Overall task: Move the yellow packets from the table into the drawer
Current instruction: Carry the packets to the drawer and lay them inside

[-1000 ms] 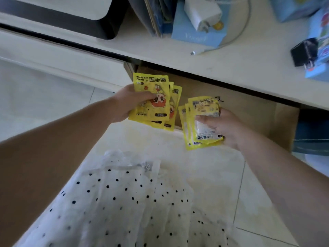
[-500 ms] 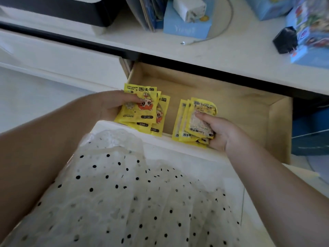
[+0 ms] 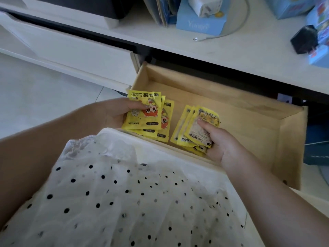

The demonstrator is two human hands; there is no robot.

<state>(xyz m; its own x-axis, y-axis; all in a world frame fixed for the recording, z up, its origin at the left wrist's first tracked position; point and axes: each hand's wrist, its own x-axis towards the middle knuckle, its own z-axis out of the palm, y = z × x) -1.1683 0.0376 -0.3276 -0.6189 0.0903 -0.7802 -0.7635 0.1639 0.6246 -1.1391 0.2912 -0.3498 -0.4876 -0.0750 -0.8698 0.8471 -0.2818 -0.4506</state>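
Nearest, a white garment with black dots (image 3: 124, 193) fills the foreground over the person's lap. Just beyond it, the wooden drawer (image 3: 292, 139) stands pulled out under the table (image 3: 249, 56), both hands inside its front part. Left hand (image 3: 114, 113) pinches a fanned stack of yellow packets (image 3: 144, 118), thumb on top across the cartoon print, fingers underneath; writing reads upside down from here: "HAND WARMER" at the far edge, "MANYLIJA" or similar near the close edge, plus large Chinese characters. Right hand (image 3: 224, 145) is clenched on a second fan of yellow packets (image 3: 192, 129), thumb pressing the top one, whose pale back panel faces up; small print there too blurred to read. Both stacks sit low over the drawer's front-left area, side by side but apart; contact with the drawer bottom cannot be judged. Farther off on the table: a blue box (image 3: 201, 22) marked with pale lettering beginning "Yu", a white charger plug (image 3: 204, 5) on it, a white cable (image 3: 231, 31), a black cube-shaped adapter (image 3: 304, 41).
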